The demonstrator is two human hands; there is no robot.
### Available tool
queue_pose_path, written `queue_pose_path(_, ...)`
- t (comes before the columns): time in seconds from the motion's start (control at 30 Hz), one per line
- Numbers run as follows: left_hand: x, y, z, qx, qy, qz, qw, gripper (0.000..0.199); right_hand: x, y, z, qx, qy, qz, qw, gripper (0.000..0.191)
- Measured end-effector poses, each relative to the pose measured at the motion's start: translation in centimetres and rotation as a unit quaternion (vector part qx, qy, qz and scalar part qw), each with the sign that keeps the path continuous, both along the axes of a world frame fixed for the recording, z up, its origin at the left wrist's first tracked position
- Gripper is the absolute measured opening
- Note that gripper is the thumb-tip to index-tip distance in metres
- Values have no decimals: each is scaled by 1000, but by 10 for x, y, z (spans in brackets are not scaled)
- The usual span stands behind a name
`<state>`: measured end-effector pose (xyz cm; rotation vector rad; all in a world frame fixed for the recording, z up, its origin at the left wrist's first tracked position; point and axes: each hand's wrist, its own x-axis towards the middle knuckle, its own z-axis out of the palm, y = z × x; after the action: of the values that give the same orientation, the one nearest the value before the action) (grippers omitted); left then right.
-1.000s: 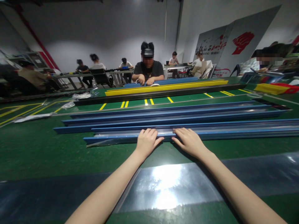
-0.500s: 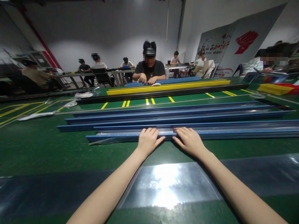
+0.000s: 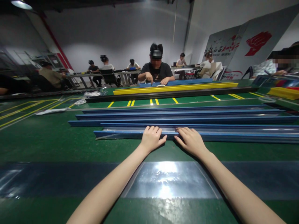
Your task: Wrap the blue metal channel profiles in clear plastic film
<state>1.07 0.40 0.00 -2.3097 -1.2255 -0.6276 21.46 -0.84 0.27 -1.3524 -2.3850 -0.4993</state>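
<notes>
Against the near wall of the blue channel [image 3: 121, 134], our left hand [image 3: 152, 137] and right hand [image 3: 191, 140] stay side by side, much as they were a second ago, with a small gap between the thumbs. What has changed is mostly our view: it has swung a little, so that the co-worker [image 3: 161, 71] and the far things sit further right. We judge that the work itself has hardly moved on, and that we are steadying the channel rather than carrying it. Both grips look narrow, fingers bent over the near wall and thumb at its outer side; how hard we press, we cannot tell.

The channel lies on the green table [image 3: 58, 146], between the clear sheet [image 3: 173, 183] nearest us and three blue rails [image 3: 126, 121] beyond. It is long and straight, with two raised walls and a trough between them. Something pale and shiny shows in the trough, and clear film seems to show at the left end; the right end runs out of our view
</notes>
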Motion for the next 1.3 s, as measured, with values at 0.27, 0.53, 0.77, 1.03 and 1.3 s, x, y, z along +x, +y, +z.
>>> queue_pose_path(0.27,3,-2,2,18,61,-14,998,32,1,1,-1,6,1,4,1000,34)
queue_pose_path(0.53,3,-2,1,-13,70,-14,997,29,2,3,-4,27,1,10,1000,34)
queue_pose_path(0.77,-2,-4,9,-65,74,-44,994,22,2,3,-3,28,2,11,1000,33)
queue_pose_path(1.03,-25,-5,9,-76,63,-7,995,25,2,3,-2,21,4,6,1000,33)
queue_pose_path(1.3,-48,-3,2,-78,-18,69,994,43,5,5,-4,13,-4,5,1000,35)
